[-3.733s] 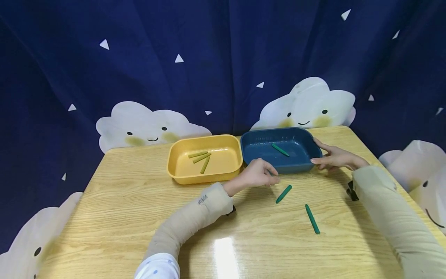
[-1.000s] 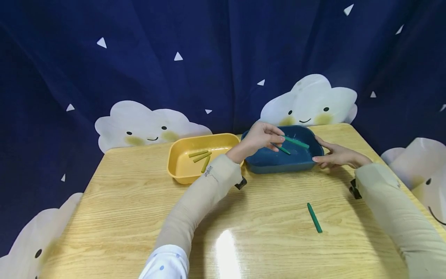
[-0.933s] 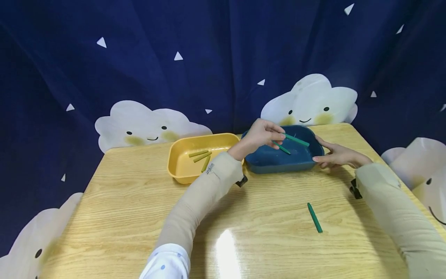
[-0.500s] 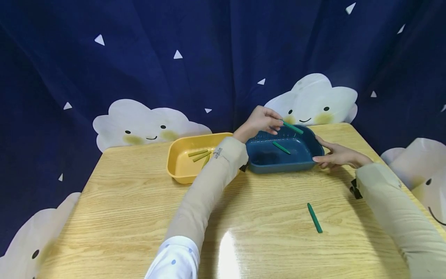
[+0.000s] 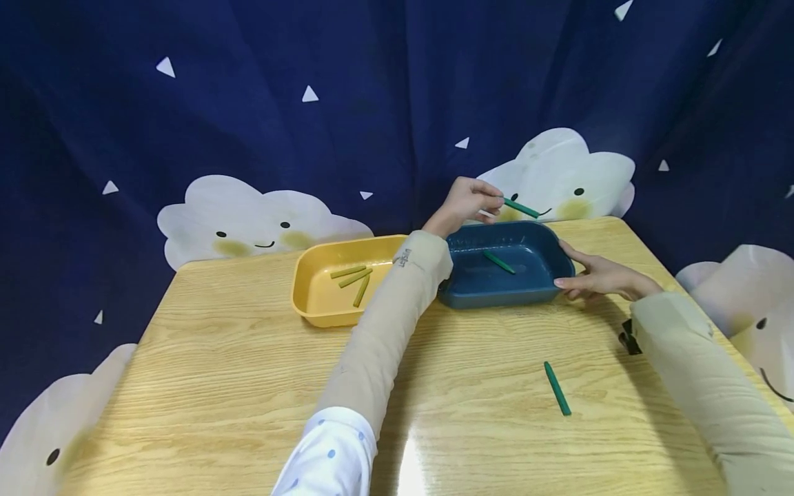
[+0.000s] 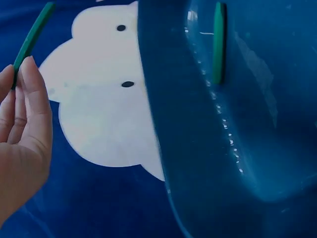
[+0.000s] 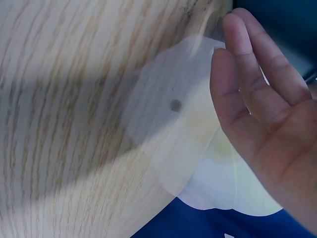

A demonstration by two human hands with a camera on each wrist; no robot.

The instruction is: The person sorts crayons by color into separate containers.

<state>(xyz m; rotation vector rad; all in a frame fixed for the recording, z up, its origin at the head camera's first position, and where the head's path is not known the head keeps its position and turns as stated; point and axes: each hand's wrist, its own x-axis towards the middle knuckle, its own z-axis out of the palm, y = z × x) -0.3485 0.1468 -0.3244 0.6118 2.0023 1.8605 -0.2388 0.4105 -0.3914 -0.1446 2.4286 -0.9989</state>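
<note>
In the head view my left hand pinches a green crayon by one end, above the back rim of the blue bin. The left wrist view shows this crayon between thumb and fingertips. Another green crayon lies on the bin's floor. My right hand rests against the bin's right end, its fingers spread along rim and wall. In the right wrist view several fingers of that hand look nearly straight. A third green crayon lies on the table, nearer me.
To the left stands a yellow bin with several olive-yellow sticks in it, partly behind my left sleeve. Both bins are near the back edge of the wooden table. Behind hangs a dark blue curtain with clouds.
My left hand has picked up a green crayon from the table, carried it over the blue bin, then raised it up and back to behind the bin's rim. My right hand has stayed put.
</note>
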